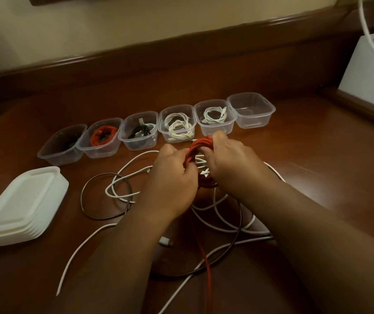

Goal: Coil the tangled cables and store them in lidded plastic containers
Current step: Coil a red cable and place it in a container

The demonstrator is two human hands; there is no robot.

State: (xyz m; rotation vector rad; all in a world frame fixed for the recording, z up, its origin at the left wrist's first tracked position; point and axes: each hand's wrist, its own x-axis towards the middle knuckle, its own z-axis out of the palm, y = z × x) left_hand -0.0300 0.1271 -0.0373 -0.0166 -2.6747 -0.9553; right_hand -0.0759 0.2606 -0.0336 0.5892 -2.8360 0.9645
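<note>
Red cable [200, 152] was held as a partly wound coil between both hands, raised above the tangle. Left hand [172, 175] gripped the near-left side of the coil, fingers curled round the loops. Right hand [229, 162] gripped the far-right side, fingers clenched over the top of the bundle. Coil's long axis ran from near-left to far-right between the two sets of fingers. The unwound tail dropped from below the left fingers and ran toward the person, so slack would have to be drawn up from that side. Both hands were equally on the coil; the right looked better placed to lay the next loop.

Empty container [251, 111] stood beyond and right of the right-hand fingers, at the right end of a row of six; it seemed the likely destination. Container with a red coil [101, 138] sat beyond and left of the left fingers. Stack of lids [20, 205] lay well left of the left hand.

Loose white cables [122, 193] and a dark cable [104, 196] lay under and around both hands on the brown wooden table [317, 166]. Tail could snag on these as it lifts.

Room: cream wall behind, a white box at far right.
</note>
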